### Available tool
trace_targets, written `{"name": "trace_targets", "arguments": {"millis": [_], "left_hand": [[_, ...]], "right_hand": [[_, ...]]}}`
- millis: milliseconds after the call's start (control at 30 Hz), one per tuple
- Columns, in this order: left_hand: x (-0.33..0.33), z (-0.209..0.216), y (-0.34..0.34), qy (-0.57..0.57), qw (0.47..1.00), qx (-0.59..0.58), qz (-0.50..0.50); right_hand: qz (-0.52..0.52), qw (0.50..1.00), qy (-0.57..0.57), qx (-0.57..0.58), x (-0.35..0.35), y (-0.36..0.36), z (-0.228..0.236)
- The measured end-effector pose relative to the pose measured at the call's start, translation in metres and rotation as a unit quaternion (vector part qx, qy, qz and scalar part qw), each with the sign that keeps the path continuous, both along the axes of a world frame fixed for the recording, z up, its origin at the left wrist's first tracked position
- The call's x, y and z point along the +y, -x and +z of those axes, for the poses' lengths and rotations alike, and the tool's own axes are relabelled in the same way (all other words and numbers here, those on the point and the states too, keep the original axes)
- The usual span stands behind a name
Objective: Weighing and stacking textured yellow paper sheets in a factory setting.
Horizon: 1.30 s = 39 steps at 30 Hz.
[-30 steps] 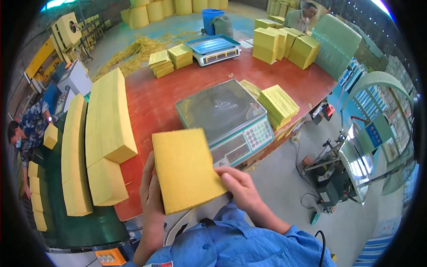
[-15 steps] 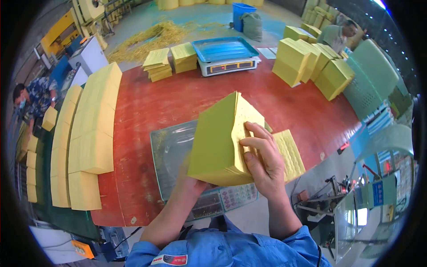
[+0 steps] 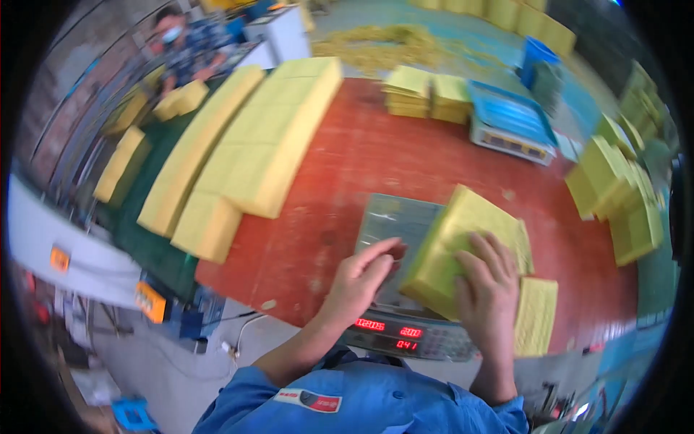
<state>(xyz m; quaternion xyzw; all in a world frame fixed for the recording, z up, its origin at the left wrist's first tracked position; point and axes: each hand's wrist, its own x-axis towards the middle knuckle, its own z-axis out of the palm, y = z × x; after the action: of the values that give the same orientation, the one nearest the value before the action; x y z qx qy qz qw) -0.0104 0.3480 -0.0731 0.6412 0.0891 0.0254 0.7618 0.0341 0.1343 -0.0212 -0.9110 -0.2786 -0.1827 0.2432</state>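
A thick stack of yellow paper sheets [image 3: 450, 239] sits at a slant on the glassy pan of a scale [image 3: 390, 224] in front of me. My right hand [image 3: 490, 289] is on the stack's near right part, fingers bent over its surface and thumb toward the near edge; the undersides of those fingers are hidden. Left of the stack, my left hand [image 3: 367, 273] is apart from it, over the pan's near left part. Its thumb and fingers are parted with nothing between them. Red digits glow on the scale's display [image 3: 390, 333]. Right of the scale lies a smaller yellow pile [image 3: 536, 315].
Long rows of yellow paper blocks [image 3: 271, 137] line the red table's [image 3: 318, 210] left side. A second scale with a blue tray [image 3: 510, 108] stands at the back beside short stacks [image 3: 408, 90]. More blocks [image 3: 603, 177] stand far right. A masked co-worker [image 3: 191, 50] handles blocks at far left.
The yellow stack has gone from being held up in both hands to resting on the scale. My left hand has come off it. The view has swung left, and the display's digits now show.
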Motion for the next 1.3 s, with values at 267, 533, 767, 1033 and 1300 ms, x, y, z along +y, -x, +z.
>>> {"name": "trace_targets", "arguments": {"millis": [267, 533, 767, 1033, 1300], "left_hand": [[0.149, 0.009, 0.027, -0.091, 0.971, -0.139, 0.173], [0.275, 0.016, 0.031, -0.131, 0.957, -0.169, 0.194], [0.366, -0.045, -0.038, -0.509, 0.829, -0.124, 0.198], [0.362, -0.075, -0.052, -0.596, 0.781, -0.115, 0.149], [0.322, -0.063, -0.006, -0.638, 0.757, -0.111, 0.093]], "right_hand": [[0.059, 0.996, -0.074, 0.007, 0.100, 0.044, 0.033], [0.166, 0.969, -0.162, 0.086, 0.271, 0.028, -0.003], [0.136, 0.975, -0.153, 0.085, 0.405, -0.037, -0.073], [0.103, 0.995, 0.001, -0.010, 0.477, -0.103, -0.129], [0.108, 0.993, 0.026, -0.039, 0.430, -0.059, -0.132]]}}
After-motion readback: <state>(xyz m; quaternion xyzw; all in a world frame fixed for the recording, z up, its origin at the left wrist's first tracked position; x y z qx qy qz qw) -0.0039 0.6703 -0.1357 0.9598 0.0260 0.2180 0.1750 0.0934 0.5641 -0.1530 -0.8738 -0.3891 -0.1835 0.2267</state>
